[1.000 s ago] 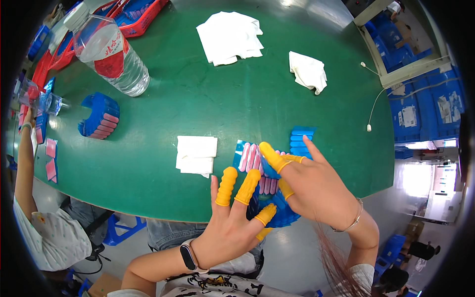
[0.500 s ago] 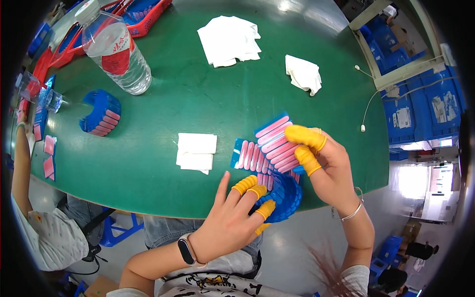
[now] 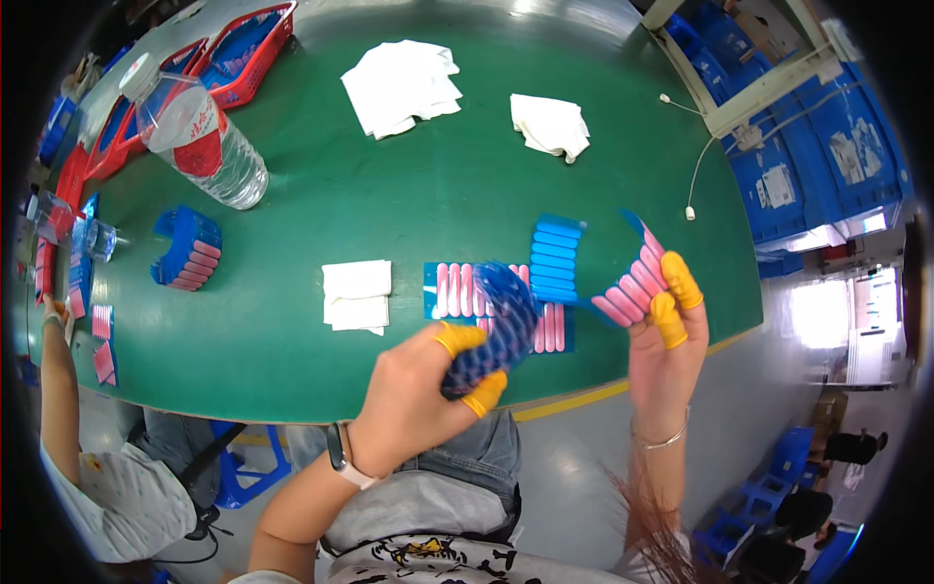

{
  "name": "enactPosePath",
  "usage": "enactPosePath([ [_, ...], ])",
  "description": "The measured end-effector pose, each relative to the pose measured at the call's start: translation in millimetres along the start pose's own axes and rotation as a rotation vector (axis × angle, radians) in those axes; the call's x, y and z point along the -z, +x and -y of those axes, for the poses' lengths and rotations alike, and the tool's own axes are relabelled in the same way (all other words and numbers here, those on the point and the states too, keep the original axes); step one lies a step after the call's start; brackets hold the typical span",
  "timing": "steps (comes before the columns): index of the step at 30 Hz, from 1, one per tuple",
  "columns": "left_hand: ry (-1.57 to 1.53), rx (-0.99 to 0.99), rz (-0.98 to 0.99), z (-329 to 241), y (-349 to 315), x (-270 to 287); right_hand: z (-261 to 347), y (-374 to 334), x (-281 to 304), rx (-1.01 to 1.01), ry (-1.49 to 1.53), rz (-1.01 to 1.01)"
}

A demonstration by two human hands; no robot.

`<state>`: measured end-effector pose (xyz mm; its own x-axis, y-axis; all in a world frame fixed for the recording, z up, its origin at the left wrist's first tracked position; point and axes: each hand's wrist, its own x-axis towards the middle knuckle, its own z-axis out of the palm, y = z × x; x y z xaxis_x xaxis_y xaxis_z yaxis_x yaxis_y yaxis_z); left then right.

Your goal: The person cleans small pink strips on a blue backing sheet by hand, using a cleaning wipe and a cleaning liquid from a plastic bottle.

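My left hand (image 3: 413, 384), yellow finger cots on its fingertips, closes round a curved, motion-blurred blue roll of ribbed strip (image 3: 501, 336) near the table's front edge. At the right, my right hand (image 3: 671, 336) pinches a strip of rounded pink segments (image 3: 632, 292) between cot-covered thumb and finger, above the table. A blue ribbed section (image 3: 556, 258) lies left of that strip and seems to join it. Under and beside the roll, flat pieces with pink segments (image 3: 450, 290) rest on the green table (image 3: 292, 370), partly hidden by the roll.
Left of my hands lie a folded white cloth (image 3: 357, 294) and a curled blue-and-pink strip (image 3: 190, 248). A water bottle (image 3: 209, 146) stands farther back, near red baskets (image 3: 258, 73). Two white cloths (image 3: 401, 88) (image 3: 552, 127) lie at the back. A co-worker's arm (image 3: 58, 389) is at far left.
My right hand has moved right and turned, pulling the pink strip away from the flat pieces. My left hand has shifted left, lifting and tilting the blue roll. The head view has shifted slightly.
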<state>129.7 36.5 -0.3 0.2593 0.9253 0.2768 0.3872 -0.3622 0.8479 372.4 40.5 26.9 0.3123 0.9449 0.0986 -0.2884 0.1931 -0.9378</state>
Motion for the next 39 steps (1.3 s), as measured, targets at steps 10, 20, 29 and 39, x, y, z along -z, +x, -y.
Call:
enactPosePath([
  [10, -0.841, 0.518, -0.105, -12.3, -1.9, 20.1, -24.3, -76.6, -50.3, -0.072, 0.292, -0.055],
  [20, -0.81, 0.611, -0.127, -3.1, -23.5, 10.0, -43.2, -92.2, -69.2, -0.084, 0.056, 0.024],
  [29, -0.735, 0.579, -0.092, -3.8, -19.8, 17.8, -22.6, -65.6, -25.3, 0.171, -0.249, 0.071],
  [39, -0.64, 0.487, 0.009, 14.4, -12.7, 38.7, 11.2, -48.2, -34.3, 0.653, -1.289, 1.026],
])
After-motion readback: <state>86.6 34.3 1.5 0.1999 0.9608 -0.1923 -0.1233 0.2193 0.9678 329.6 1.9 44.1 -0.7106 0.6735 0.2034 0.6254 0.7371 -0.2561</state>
